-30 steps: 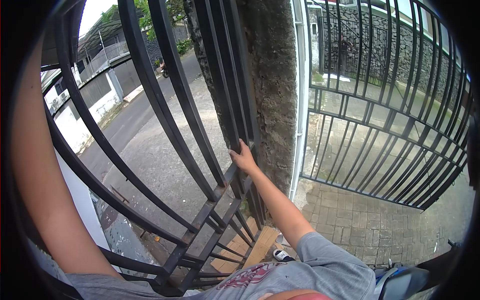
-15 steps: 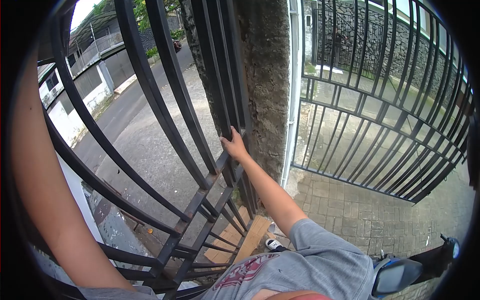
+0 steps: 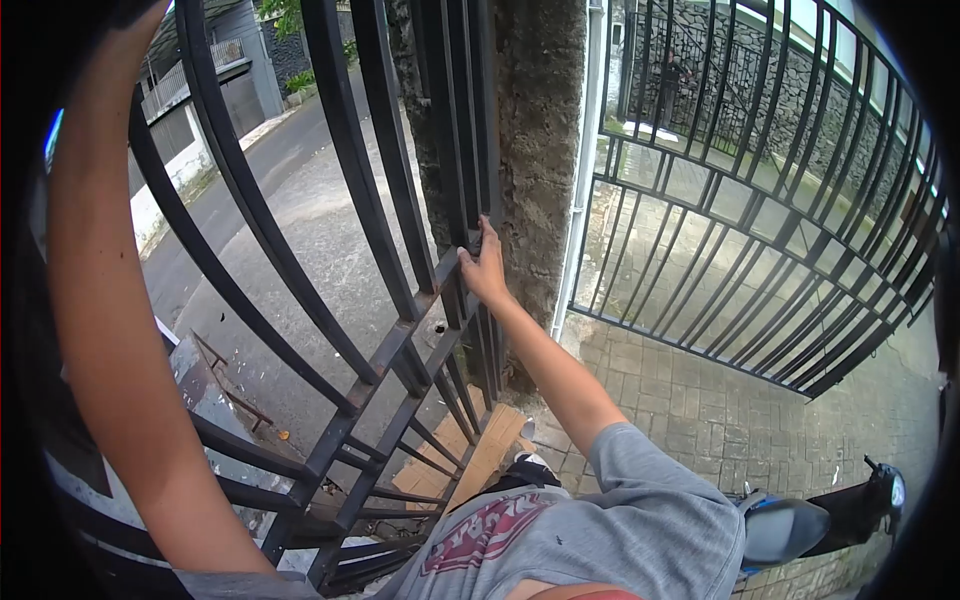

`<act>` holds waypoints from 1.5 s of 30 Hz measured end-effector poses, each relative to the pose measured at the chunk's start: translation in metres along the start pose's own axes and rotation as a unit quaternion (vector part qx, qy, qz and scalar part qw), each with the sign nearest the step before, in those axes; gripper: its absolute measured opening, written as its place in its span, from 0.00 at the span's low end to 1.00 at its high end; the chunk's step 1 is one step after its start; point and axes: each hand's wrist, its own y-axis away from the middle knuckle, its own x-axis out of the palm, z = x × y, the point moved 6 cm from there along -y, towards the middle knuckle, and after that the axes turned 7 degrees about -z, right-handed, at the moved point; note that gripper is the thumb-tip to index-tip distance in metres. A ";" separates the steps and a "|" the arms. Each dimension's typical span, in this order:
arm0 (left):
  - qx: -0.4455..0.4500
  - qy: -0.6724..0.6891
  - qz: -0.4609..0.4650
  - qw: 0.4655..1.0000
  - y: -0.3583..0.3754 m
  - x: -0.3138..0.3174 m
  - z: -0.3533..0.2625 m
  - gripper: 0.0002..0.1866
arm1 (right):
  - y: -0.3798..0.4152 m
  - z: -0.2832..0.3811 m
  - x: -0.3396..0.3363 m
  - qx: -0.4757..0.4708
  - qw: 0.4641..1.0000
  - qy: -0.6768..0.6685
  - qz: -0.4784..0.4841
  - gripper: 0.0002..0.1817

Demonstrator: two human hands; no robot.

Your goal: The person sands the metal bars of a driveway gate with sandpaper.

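A black metal gate (image 3: pixel 392 345) of long vertical bars and rusty-spotted crossbars stands upright in front of me, left of centre. My right hand (image 3: pixel 483 268) is at the gate's far edge, close to a rough concrete pillar (image 3: pixel 540 150). Its thumb lies on the near side of a bar and one finger points up along it; the other fingers are partly hidden. My left forearm rises along the left edge, and the hand is beyond the top of the picture.
Beyond the bars lies a street (image 3: pixel 270 150). Flattened cardboard (image 3: pixel 490 455) lies by my foot. At right, a second black gate (image 3: pixel 740 215) stands over brick paving (image 3: pixel 650 400). A parked motorbike (image 3: pixel 790 530) is at lower right. A person (image 3: pixel 672 85) stands far back.
The view has shifted, and the gate bars sit differently in it. My right hand appears slightly higher and further right, still at the gate's edge. My left forearm is raised more steeply.
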 end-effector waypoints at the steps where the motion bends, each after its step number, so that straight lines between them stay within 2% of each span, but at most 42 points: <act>1: -0.053 0.074 -0.064 0.994 0.007 -0.013 -0.002 0.25 | 0.003 0.006 -0.006 0.073 0.996 -0.053 0.028 0.40; 2: -0.048 0.022 -0.101 0.993 0.017 -0.029 -0.001 0.25 | 0.004 0.022 -0.019 0.147 0.981 -0.107 0.062 0.39; 3: -0.074 0.044 -0.107 0.991 0.031 -0.044 -0.003 0.25 | 0.015 0.030 -0.024 0.223 0.957 -0.158 0.102 0.38; 4: -0.100 0.067 -0.113 0.986 0.046 -0.058 -0.005 0.25 | 0.017 0.037 -0.019 0.201 0.955 -0.191 0.101 0.36; 5: -0.124 0.102 -0.111 0.981 0.066 -0.070 -0.007 0.24 | 0.022 0.038 -0.009 0.247 0.917 -0.269 0.163 0.35; 7: -0.208 0.219 -0.007 0.953 0.123 -0.091 -0.004 0.23 | 0.013 0.074 -0.016 0.188 0.917 -0.263 0.235 0.32; 8: -0.261 0.267 0.065 0.925 0.153 -0.100 -0.005 0.23 | 0.010 0.098 -0.025 0.178 0.905 -0.296 0.247 0.31; 9: -0.319 0.259 0.163 0.897 0.177 -0.116 -0.009 0.21 | 0.014 0.110 -0.031 0.174 0.903 -0.300 0.255 0.31; 10: -0.328 0.252 0.184 0.892 0.200 -0.133 -0.014 0.21 | 0.015 0.120 -0.033 0.167 0.900 -0.306 0.262 0.31; 12: -0.276 0.318 0.092 0.902 0.238 -0.160 -0.020 0.19 | 0.021 0.131 -0.030 0.150 0.894 -0.320 0.276 0.32; 14: -0.373 0.313 0.181 0.855 0.277 -0.182 -0.015 0.21 | 0.027 0.139 -0.033 0.121 0.905 -0.295 0.281 0.31; 16: -0.381 0.334 0.165 0.846 0.312 -0.191 -0.011 0.19 | 0.034 0.145 -0.041 0.119 0.909 -0.271 0.293 0.29; 18: -0.416 0.330 0.226 0.817 0.343 -0.203 -0.009 0.19 | 0.050 0.150 -0.045 0.145 0.890 -0.324 0.286 0.28; 20: -0.448 0.341 0.260 0.785 0.363 -0.212 -0.016 0.19 | 0.060 0.162 -0.060 0.156 0.877 -0.350 0.290 0.24; 23: -0.503 0.377 0.293 0.720 0.399 -0.224 -0.035 0.19 | 0.090 0.160 -0.067 0.161 0.854 -0.355 0.345 0.20; 25: -0.531 0.400 0.314 0.678 0.417 -0.230 -0.048 0.19 | 0.110 0.166 -0.077 0.232 0.796 -0.389 0.401 0.22; 28: -0.593 0.409 0.318 0.616 0.441 -0.238 -0.062 0.19 | 0.141 0.164 -0.086 0.226 0.763 -0.428 0.429 0.28; 31: -0.631 0.411 0.327 0.571 0.473 -0.242 -0.074 0.19 | 0.165 0.164 -0.097 0.298 0.701 -0.479 0.437 0.29; 33: -0.658 0.419 0.347 0.521 0.494 -0.246 -0.081 0.17 | 0.183 0.152 -0.098 0.292 0.732 -0.440 0.430 0.26; 36: -0.701 0.420 0.370 0.443 0.514 -0.258 -0.094 0.15 | 0.218 0.130 -0.100 0.339 0.723 -0.410 0.441 0.20; 38: -0.701 0.415 0.398 0.421 0.533 -0.269 -0.098 0.15 | 0.235 0.124 -0.105 0.376 0.709 -0.386 0.455 0.19; 41: -0.691 0.402 0.430 0.419 0.542 -0.280 -0.099 0.15 | 0.267 0.125 -0.112 0.463 0.650 -0.423 0.429 0.18; 42: -0.683 0.403 0.441 0.421 0.545 -0.282 -0.099 0.15 | 0.284 0.120 -0.111 0.496 0.618 -0.447 0.416 0.19; 45: -0.661 0.408 0.461 0.430 0.551 -0.286 -0.099 0.14 | 0.298 0.137 -0.121 0.624 0.489 -0.537 0.290 0.16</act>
